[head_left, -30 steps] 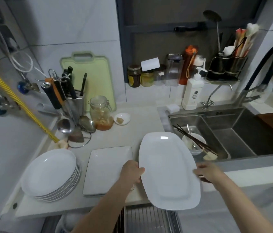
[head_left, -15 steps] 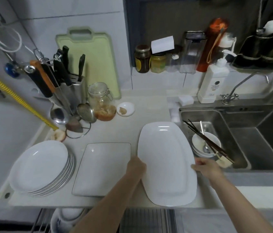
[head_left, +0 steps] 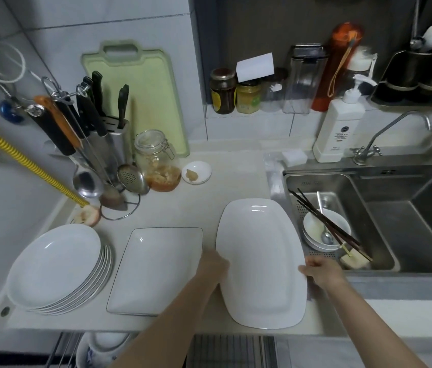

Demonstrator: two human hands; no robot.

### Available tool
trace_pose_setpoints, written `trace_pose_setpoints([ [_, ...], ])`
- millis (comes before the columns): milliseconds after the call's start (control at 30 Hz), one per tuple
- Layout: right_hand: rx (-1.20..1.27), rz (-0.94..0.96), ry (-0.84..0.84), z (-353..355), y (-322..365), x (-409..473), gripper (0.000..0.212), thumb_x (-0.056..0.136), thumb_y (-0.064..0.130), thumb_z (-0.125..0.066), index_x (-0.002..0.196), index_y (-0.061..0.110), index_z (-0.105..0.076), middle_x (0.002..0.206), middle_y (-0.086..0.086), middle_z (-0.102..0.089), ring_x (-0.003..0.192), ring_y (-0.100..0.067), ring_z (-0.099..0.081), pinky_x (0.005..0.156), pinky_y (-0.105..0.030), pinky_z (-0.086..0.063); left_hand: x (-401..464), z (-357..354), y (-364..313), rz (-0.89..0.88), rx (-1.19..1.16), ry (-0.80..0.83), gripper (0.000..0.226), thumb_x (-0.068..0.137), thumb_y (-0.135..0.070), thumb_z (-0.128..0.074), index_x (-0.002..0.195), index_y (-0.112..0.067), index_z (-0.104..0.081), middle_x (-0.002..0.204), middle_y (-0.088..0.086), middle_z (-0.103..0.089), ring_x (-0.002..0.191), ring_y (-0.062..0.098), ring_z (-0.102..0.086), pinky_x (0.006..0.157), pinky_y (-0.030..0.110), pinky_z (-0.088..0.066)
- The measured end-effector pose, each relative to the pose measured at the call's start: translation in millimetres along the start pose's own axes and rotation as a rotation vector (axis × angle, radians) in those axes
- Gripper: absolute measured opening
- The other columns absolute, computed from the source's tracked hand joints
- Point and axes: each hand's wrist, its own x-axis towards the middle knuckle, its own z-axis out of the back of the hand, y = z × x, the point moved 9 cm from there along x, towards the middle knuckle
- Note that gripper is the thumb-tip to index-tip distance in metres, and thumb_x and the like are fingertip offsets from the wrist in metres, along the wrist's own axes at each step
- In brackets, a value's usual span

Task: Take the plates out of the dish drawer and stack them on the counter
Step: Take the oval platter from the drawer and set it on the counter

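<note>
A large white oblong platter [head_left: 261, 261] lies lengthwise on the counter [head_left: 231, 179] beside the sink. My left hand [head_left: 213, 266] grips its left rim and my right hand [head_left: 321, 270] grips its right rim. To its left lies a white rectangular plate [head_left: 156, 269] with a dark edge line. Further left stands a stack of several round white plates [head_left: 55, 266]. The open dish drawer [head_left: 231, 350] shows below the counter edge, with a white and blue dish [head_left: 100, 349] in it.
A sink [head_left: 342, 181] at the right holds bowls [head_left: 323, 229], a spoon and chopsticks. At the back of the counter stand a knife block [head_left: 114, 139], ladles, a glass jar [head_left: 156, 160], a small saucer [head_left: 196, 172], a green cutting board [head_left: 140, 94] and a soap bottle [head_left: 339, 128].
The platter has gone from held above the counter's front edge to lying further in on the counter. Both hands stayed on its rims. The view has tipped downward and closer.
</note>
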Motion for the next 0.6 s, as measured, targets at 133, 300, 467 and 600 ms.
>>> trace_pose_setpoints([
  [133, -0.017, -0.028, -0.007, 0, -3, 5, 0.017, 0.081, -0.002, -0.067, 0.096, 0.005, -0.07, 0.069, -0.001, -0.06, 0.062, -0.016, -0.053, 0.061, -0.028, -0.041, 0, -1, 0, -0.006, -0.032, -0.009, 0.029, 0.084, -0.002, -0.048, 0.058, -0.011, -0.038, 0.063, 0.0, -0.04, 0.062, 0.016, -0.044, 0.046, 0.022, -0.03],
  [300, -0.005, -0.031, -0.028, -1, -4, 11, 0.018, 0.08, -0.003, -0.067, 0.097, 0.004, -0.071, 0.077, -0.007, -0.064, 0.068, -0.02, -0.055, 0.071, -0.028, -0.041, 3, -9, 1, -0.005, -0.017, 0.033, 0.026, 0.08, -0.001, -0.048, 0.059, -0.012, -0.037, 0.062, 0.0, -0.04, 0.05, 0.011, -0.037, 0.041, 0.019, -0.028],
  [467, -0.04, -0.035, -0.032, -3, -1, 11, 0.019, 0.08, 0.001, -0.068, 0.099, 0.005, -0.07, 0.087, -0.009, -0.067, 0.079, -0.022, -0.058, 0.077, -0.027, -0.041, 3, -6, -2, -0.011, -0.002, 0.034, 0.024, 0.077, -0.001, -0.048, 0.057, -0.011, -0.038, 0.059, 0.0, -0.04, 0.049, 0.012, -0.037, 0.04, 0.019, -0.028],
  [600, -0.103, -0.005, -0.024, -4, 6, 6, 0.015, 0.082, 0.002, -0.065, 0.093, 0.01, -0.07, 0.086, -0.011, -0.067, 0.079, -0.023, -0.058, 0.075, -0.027, -0.041, 3, -7, -3, -0.02, -0.015, 0.037, 0.027, 0.076, -0.002, -0.05, 0.054, -0.011, -0.037, 0.057, 0.0, -0.038, 0.047, 0.012, -0.035, 0.039, 0.019, -0.026],
])
